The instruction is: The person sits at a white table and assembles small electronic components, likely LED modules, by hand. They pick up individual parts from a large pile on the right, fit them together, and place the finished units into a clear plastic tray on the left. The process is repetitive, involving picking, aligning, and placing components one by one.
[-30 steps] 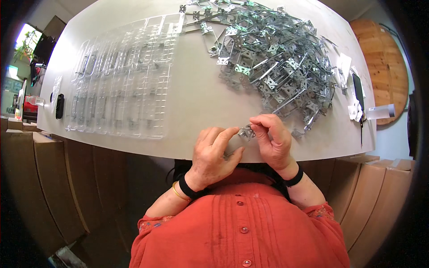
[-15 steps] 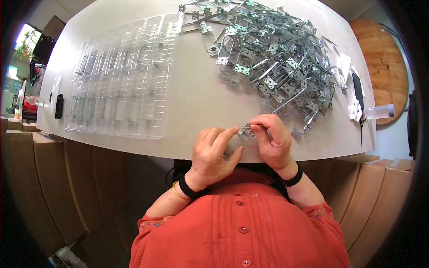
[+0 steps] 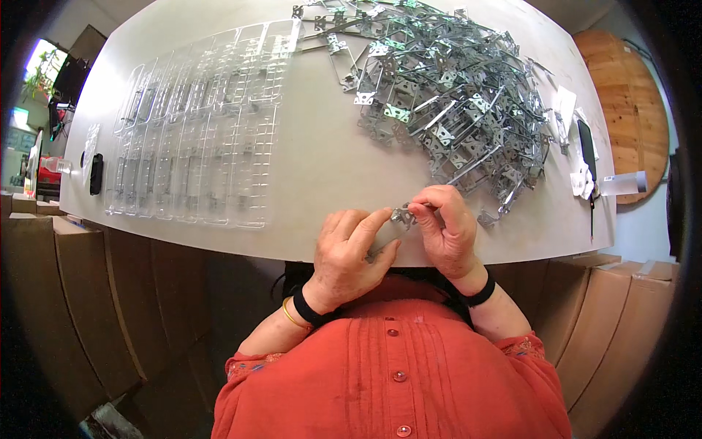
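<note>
Just inside the table's near edge, a small silvery metal bracket (image 3: 402,215) with cut-out holes lies between my two hands. My right hand (image 3: 447,233) is closed in a pinch, thumb and forefinger gripping the bracket's right end. From the other side, my left hand (image 3: 352,247) curls round with its forefinger tip against the bracket. A greyish bit of metal shows by the left thumb; the rest of that grip is hidden under the palm. Beyond my hands spreads a big tangled heap of similar metal brackets (image 3: 453,95) with thin rods.
Clear plastic trays (image 3: 267,175) with several compartments cover the left of the white table (image 3: 322,139). A black object (image 3: 96,174) lies at the left edge. At right are a long black tool (image 3: 586,150), crumpled white paper (image 3: 581,183) and a clear tube (image 3: 621,184). Cardboard boxes (image 3: 618,322) stand below.
The bracket has turned slightly between my fingers. Both hands stay in nearly the same place, and the heap and trays have not moved.
</note>
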A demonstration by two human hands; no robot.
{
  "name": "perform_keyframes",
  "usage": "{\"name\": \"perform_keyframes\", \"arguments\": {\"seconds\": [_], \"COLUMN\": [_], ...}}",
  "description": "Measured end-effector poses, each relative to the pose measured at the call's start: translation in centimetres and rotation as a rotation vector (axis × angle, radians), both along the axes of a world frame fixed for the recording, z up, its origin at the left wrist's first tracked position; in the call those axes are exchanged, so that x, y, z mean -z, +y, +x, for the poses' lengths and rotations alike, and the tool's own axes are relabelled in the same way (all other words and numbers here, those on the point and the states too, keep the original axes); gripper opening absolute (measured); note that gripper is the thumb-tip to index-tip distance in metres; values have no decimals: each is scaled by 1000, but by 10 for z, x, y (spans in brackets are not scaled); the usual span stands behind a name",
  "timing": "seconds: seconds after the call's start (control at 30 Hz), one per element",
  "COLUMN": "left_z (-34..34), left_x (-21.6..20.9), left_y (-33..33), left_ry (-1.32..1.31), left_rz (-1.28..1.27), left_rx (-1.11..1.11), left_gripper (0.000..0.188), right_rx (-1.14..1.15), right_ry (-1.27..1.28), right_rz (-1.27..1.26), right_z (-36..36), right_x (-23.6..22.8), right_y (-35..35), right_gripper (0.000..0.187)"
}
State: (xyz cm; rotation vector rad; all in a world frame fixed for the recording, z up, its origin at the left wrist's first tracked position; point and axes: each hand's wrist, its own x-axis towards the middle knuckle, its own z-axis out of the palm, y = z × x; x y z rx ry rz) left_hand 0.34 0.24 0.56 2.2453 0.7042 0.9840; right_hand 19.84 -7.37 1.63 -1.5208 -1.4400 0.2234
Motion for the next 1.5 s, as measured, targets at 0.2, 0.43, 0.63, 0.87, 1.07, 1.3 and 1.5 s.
{"name": "perform_keyframes", "arguments": {"seconds": [0.2, 0.43, 0.63, 0.87, 1.07, 1.3, 1.5], "left_z": [0, 0, 0, 0, 1, 3, 4], "left_x": [2, 1, 1, 1, 6, 6, 5], "left_y": [0, 0, 0, 0, -3, -4, -5], "left_ry": [0, 0, 5, 14, -27, -24, -23], "left_rz": [1, 4, -2, 0, -20, -6, -4], "left_rx": [0, 4, 11, 15, -45, -98, -113], "left_gripper": [55, 55, 55, 55, 56, 56, 56], "right_rx": [-13, -28, -33, -49, 8, -24, -26], "right_ry": [-34, -95, -77, -103, -11, -21, -49], "right_rz": [25, 36, 33, 62, 106, 91, 51], "right_z": [1, 0, 5, 3, 2, 4, 4], "right_x": [0, -4, 4, -3, -1, 2, 0], "right_y": [1, 2, 0, 2, -3, -3, -2], "right_gripper": [16, 20, 22, 21, 19, 18, 18]}}
